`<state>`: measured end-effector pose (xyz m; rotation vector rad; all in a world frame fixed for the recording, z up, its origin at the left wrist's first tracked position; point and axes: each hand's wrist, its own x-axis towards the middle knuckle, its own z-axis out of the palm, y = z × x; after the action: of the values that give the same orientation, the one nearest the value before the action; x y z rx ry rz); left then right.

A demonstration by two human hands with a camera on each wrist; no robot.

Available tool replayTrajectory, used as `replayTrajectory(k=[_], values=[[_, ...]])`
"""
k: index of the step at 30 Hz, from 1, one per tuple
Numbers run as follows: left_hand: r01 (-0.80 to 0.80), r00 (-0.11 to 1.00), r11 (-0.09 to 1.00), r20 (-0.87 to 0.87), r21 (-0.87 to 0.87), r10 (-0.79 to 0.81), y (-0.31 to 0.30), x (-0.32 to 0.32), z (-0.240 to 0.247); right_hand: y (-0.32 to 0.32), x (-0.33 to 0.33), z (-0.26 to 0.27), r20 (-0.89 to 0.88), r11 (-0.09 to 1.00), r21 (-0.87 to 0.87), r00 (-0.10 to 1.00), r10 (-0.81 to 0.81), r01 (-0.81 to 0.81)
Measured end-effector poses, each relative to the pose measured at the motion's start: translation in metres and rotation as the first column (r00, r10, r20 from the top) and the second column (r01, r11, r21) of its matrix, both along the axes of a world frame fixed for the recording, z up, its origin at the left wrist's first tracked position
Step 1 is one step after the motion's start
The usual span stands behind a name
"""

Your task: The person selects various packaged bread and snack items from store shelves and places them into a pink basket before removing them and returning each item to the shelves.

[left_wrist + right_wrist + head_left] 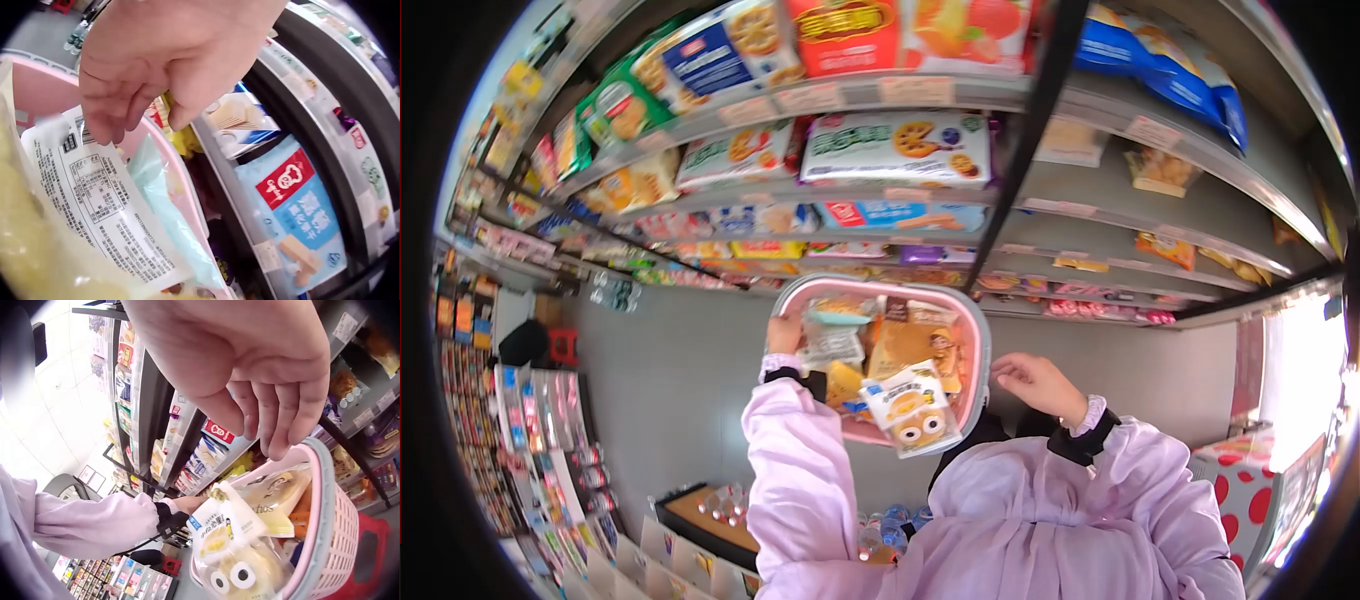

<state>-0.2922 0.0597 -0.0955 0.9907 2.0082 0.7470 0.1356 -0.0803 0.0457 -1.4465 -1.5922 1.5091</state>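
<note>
A pink basket (974, 340) with a grey outer rim is filled with packaged snacks. On top lies a white-and-clear bread packet (912, 408) printed with two cartoon eyes, beside a tan packet (915, 345). My left hand (150, 75) is over the basket's left rim, fingers loosely bent, fingertips right at the upper edge of a packet with a white printed label (100, 194). A pale turquoise packet (159, 187) lies next to that label. My right hand (1040, 385) hovers to the right of the basket, fingers relaxed and holding nothing.
Shelves of packaged biscuits (895, 150) and other snacks rise ahead of me, with a dark upright post (1025, 150) between sections. A red plastic object (369, 556) shows below the basket. A low display (710, 520) and bottles (890, 525) stand near the floor behind.
</note>
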Motion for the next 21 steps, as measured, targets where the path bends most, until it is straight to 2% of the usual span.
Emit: replayTrajectory(k=[1, 3, 6, 7, 12, 15, 16, 19, 21], values=[[-0.083, 0.994, 0.992, 0.057, -0.094, 0.089, 0.001, 0.013, 0.014, -0.004, 0.006, 0.002, 0.025, 1.000, -0.025, 1.000, -0.006, 0.007], [-0.067, 0.998, 0.981, -0.021, -0.184, 0.065, 0.012, 0.009, 0.005, -0.012, 0.022, 0.002, 0.067, 0.998, -0.055, 0.998, -0.018, 0.021], [0.019, 1.000, 0.962, 0.003, -0.272, -0.018, 0.020, 0.014, 0.013, -0.025, 0.042, -0.007, 0.107, 0.995, -0.090, 0.994, -0.037, 0.047], [0.009, 0.999, 0.960, 0.045, -0.280, 0.004, 0.021, 0.015, 0.015, -0.028, 0.048, -0.009, 0.119, 0.993, -0.092, 0.991, -0.057, 0.068], [-0.040, 0.961, 0.981, 0.260, -0.189, 0.089, 0.015, 0.028, 0.032, -0.035, 0.057, -0.014, 0.099, 0.989, -0.101, 0.991, -0.095, 0.105], [0.053, 0.957, 0.994, 0.290, -0.100, -0.022, -0.001, 0.044, 0.068, -0.030, 0.051, -0.012, 0.101, 0.992, -0.104, 0.993, -0.061, 0.072], [-0.009, 0.923, 0.999, 0.385, -0.034, 0.021, -0.009, 0.053, 0.079, -0.029, 0.048, -0.011, 0.090, 0.993, -0.098, 0.995, -0.051, 0.059], [-0.085, 0.846, 0.987, 0.533, 0.138, -0.002, -0.029, 0.055, 0.091, -0.023, 0.037, -0.008, 0.077, 0.997, -0.075, 0.997, -0.002, 0.008], [-0.138, 0.820, 0.957, 0.571, 0.254, -0.033, -0.046, 0.061, 0.109, -0.019, 0.029, -0.008, 0.084, 0.997, -0.057, 0.995, 0.049, -0.044]])
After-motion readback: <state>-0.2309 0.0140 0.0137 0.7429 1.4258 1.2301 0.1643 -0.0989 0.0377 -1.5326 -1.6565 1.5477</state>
